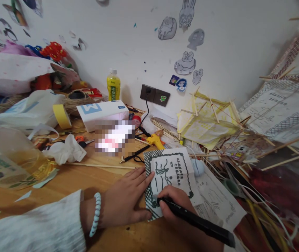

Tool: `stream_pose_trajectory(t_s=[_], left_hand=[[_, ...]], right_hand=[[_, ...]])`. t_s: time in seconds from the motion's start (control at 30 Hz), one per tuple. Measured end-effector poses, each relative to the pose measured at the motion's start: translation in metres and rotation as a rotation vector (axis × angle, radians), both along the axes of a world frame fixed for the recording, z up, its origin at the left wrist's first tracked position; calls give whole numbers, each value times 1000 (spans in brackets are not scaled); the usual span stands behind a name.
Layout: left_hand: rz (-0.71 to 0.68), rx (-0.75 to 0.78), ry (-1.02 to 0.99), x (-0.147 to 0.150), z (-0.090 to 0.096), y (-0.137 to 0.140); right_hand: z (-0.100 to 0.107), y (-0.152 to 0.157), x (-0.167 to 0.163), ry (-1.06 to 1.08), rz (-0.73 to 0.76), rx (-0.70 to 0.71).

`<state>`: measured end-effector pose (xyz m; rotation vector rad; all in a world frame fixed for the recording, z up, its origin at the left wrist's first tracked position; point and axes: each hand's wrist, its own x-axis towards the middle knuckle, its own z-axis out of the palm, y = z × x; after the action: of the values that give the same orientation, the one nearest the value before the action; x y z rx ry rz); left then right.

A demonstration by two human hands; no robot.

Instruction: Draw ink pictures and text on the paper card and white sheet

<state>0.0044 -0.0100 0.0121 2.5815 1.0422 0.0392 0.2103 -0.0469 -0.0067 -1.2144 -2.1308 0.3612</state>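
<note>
My left hand (127, 196) lies flat with its fingers stretched over the left edge of a white sheet of paper (188, 164). The sheet bears a black drawing with a wavy frame, a hatched border and several columns of writing. In my right hand (178, 199) is a thick black marker pen (199, 218), its tip down at the lower left border of the drawing. The fingers hide the exact tip. Partly under this sheet lies a second paper with a fainter drawing (217, 199).
A yellow glue gun (156, 139), a black pen (135, 154) and a blurred bright rectangle lie beyond the paper. At left stand a large clear bottle (10, 157), crumpled tissue (66, 148) and yellow tape (62, 116). Stick-framed paper pieces (207, 119) and scissors (232, 187) crowd the right.
</note>
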Motion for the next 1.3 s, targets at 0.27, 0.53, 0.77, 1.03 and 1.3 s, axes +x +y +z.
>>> stream_pose_trajectory(t_s=[0.27,0.53,0.77,1.03,1.3], left_hand=[[-10,60,-4,0,-5,1],[-16,28,-31,0,-5,2],[-13,21,-33,1,-5,3],[-4,2,-32,0,1,0],[-3,11,0,2,2,-1]], right_hand=[[3,-3,-2,-89,32,-74],[11,-6,-3,-94,139,-99],[5,-8,1,6,80,-46],[2,-4,-2,-30,-27,-5],[5,-7,0,-60,48,-39]])
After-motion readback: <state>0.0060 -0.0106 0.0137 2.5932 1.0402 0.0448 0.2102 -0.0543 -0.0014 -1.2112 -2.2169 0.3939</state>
